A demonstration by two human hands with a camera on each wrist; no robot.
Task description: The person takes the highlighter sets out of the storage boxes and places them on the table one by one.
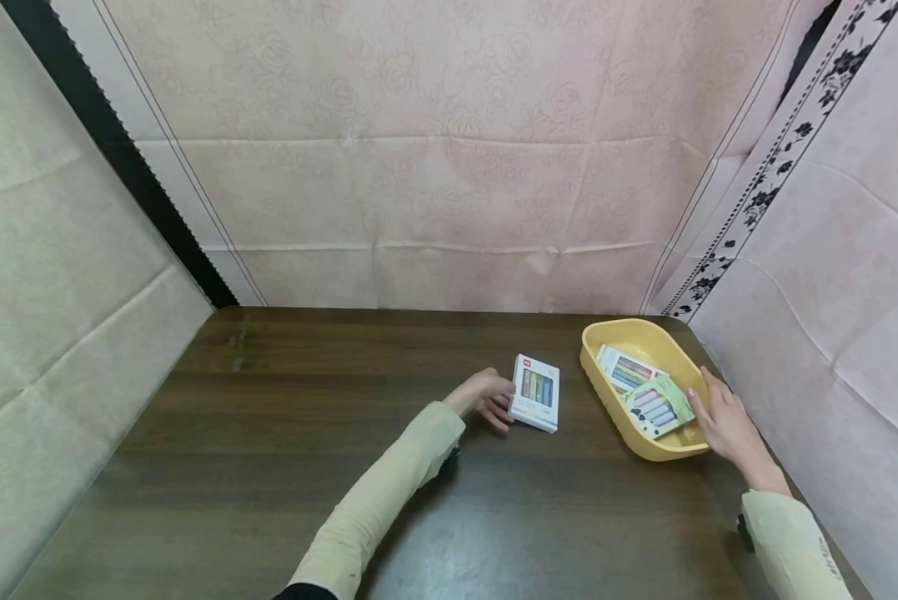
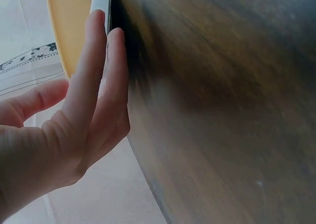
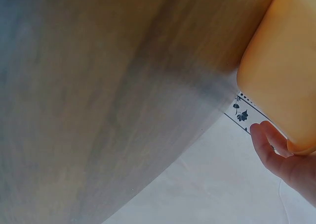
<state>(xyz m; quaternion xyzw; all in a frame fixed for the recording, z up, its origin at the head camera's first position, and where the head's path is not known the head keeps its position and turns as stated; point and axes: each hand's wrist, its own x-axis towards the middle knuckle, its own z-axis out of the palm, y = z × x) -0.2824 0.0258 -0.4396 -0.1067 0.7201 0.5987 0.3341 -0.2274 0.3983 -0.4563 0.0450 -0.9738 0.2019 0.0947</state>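
- Head view: white box [image 1: 534, 393] with a window of coloured sticks lies on the dark worktop [image 1: 283, 425], left of the yellow bin [image 1: 639, 336], a gap between them.
- Head view: left hand [image 1: 486, 398] at the box's left side, fingertips touching its edge. Seen from here, thumb position hard to read.
- Head view: right hand [image 1: 734, 429] at the bin's right rim, thumb side inside, near the green packet [image 1: 659, 406]. That packet overlaps a white pack [image 1: 623, 367] in the bin.
- Left wrist view: fingers [image 2: 81, 90] long and nearly straight, tips at the box, which shows edge-on; thumb stands apart from it. No firm hold visible. Whether a fingertip reaches beneath the box, cannot tell.
- Left wrist view, judgement: straight fingers suit a nudge or a light touch; lifting would want the thumb brought against the opposite face, with the pinch on the box's firm edge rather than its window.
- Right wrist view: fingers [image 3: 269, 152] bent against the bin's outer wall at the rim; thumb hidden here. With the head view, this reads as a narrow grip on the rim.
- Right wrist view, judgement: a light, steady rim hold should do; squeezing or pressing down at one side might tip the bin, and the thumb is best clear of the packs.
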